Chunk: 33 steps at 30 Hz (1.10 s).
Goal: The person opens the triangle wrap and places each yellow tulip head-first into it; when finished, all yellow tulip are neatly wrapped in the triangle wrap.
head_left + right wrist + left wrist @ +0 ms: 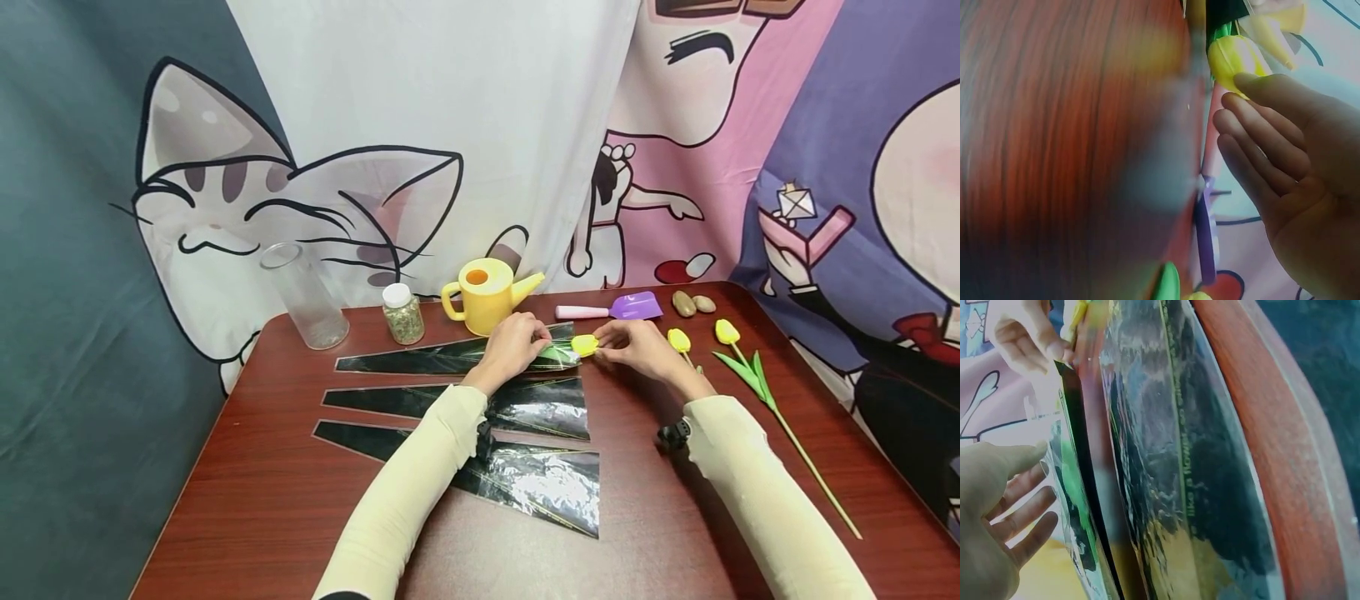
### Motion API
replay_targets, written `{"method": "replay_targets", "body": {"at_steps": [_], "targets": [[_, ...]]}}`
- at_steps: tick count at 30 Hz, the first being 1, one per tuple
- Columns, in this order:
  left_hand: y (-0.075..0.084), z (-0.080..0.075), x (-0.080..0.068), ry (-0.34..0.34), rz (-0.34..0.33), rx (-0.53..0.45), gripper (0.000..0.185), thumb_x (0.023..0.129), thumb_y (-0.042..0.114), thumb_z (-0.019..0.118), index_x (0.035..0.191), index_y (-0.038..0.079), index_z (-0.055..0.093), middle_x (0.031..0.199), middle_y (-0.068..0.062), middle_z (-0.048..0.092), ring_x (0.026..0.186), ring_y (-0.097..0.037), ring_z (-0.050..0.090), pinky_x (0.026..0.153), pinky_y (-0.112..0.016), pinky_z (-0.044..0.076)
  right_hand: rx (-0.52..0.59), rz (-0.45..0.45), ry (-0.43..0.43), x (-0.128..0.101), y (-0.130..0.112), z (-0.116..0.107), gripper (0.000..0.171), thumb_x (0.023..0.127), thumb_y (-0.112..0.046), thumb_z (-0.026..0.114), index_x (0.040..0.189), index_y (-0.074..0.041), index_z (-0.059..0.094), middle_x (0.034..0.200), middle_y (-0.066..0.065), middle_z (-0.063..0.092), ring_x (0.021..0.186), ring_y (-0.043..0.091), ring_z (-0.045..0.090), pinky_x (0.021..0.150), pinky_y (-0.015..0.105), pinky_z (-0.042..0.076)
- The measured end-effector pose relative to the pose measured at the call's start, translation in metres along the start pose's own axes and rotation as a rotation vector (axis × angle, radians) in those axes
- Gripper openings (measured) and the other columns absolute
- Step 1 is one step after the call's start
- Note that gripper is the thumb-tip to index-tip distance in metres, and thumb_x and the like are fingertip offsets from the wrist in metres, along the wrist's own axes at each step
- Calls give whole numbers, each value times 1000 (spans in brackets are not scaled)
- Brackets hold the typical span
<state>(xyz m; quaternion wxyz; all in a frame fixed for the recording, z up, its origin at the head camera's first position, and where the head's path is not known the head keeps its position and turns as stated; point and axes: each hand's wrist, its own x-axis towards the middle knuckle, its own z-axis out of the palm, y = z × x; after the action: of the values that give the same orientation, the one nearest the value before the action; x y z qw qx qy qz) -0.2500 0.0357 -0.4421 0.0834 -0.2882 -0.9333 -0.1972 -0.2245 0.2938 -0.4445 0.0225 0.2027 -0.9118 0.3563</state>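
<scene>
The left hand [513,343] pinches the cellophane sleeve [450,358] mouth on the table [262,500]; the right hand [637,346] pinches the yellow tulip [585,344] there. Judged light, soft (film slippery): grip the stem, not the bloom.

Bare table [645,467] lies open between the forearms; the watering can [487,293] and purple scoop [633,307] crowd the far edge.

Yellow tulip [584,344], black-and-clear sleeves [525,479], purple scoop [636,307].
</scene>
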Motion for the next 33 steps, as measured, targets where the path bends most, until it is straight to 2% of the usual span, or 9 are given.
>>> {"method": "replay_targets", "body": {"at_steps": [6,16,25,33], "targets": [[5,-4,2,0,4,-9,6,90,29,73,89,23,76,87,10,60,88,-10,56,81,-27,46,124,13,32,7,-4,12,20,83,-8,78,102,-4,72,88,6,72,81,19,68,70,24,53],[4,-3,3,3,2,-12,7,91,28,72,91,22,77,87,9,60,88,-10,57,79,-26,46,227,70,35,14,-2,26,18,84,-10,78,101,-4,75,89,7,73,84,20,70,68,23,53],[3,0,5,2,2,1,8,91,29,72,91,23,76,88,10,60,88,-10,57,80,-27,46,254,67,52,16,1,28,19,84,-11,78,102,-3,75,89,7,74,84,20,70,66,22,53],[1,2,5,7,-8,1,8,91,29,72,91,22,76,88,9,60,88,-11,56,79,-27,46,224,67,58,15,2,28,20,85,-15,78,102,-5,75,90,6,74,83,20,70,65,22,52]]}}
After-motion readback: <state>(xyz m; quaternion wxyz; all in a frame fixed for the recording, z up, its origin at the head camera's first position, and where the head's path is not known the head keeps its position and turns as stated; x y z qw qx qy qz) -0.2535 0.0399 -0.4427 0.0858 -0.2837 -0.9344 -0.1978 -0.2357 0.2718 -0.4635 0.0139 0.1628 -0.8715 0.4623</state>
